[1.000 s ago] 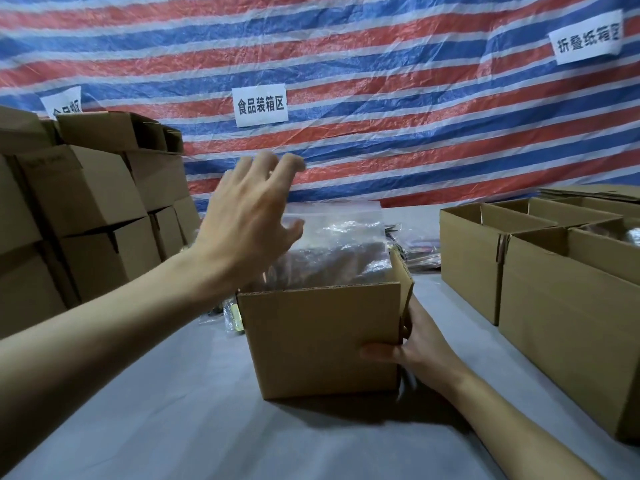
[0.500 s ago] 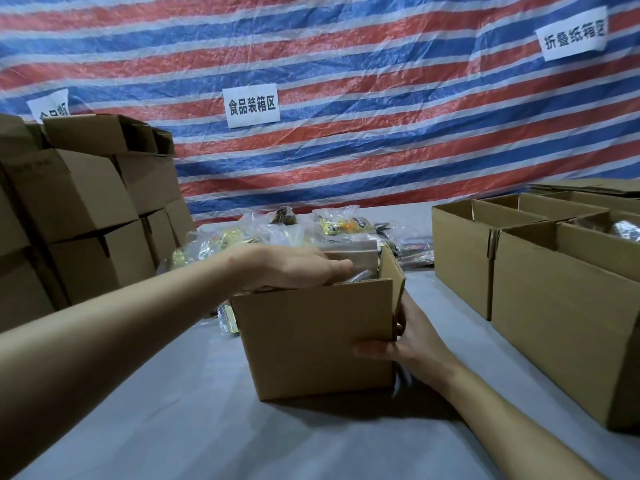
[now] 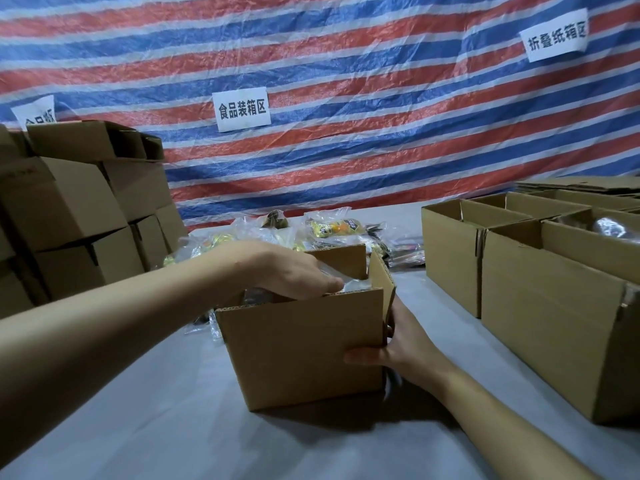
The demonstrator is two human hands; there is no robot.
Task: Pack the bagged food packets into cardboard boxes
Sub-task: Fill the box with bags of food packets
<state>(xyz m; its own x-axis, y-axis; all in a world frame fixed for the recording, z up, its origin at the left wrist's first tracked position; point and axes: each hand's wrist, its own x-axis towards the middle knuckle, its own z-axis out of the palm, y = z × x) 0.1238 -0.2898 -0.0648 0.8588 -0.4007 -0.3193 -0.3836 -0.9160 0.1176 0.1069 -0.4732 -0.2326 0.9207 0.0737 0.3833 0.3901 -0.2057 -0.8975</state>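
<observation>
**A:** Where is the packet?

**B:** In the box at mid-counter. A clear packet sits just under the rim. The left hand lies over it and presses down. Its fingers look fairly flat, with the tips hidden by the near wall.

**A:** What worries you?

**B:** Air in the packet. With a hard push it may burst, or puff up above the rim so the flaps cannot close. The side flap at the box's 3 o'clock stands loose and could get crushed inward.

**A:** And the box itself?

**B:** The right hand grips its 4 o'clock corner, thumb on the front face and fingers round the side. If that grip slackens, the push could slide the box over the counter into the pile at 12 o'clock.

**A:** Further out?

**B:** The open boxes at 3 o'clock are near, and a swinging elbow could nudge them. The stack at 9 o'clock is well apart.
</observation>
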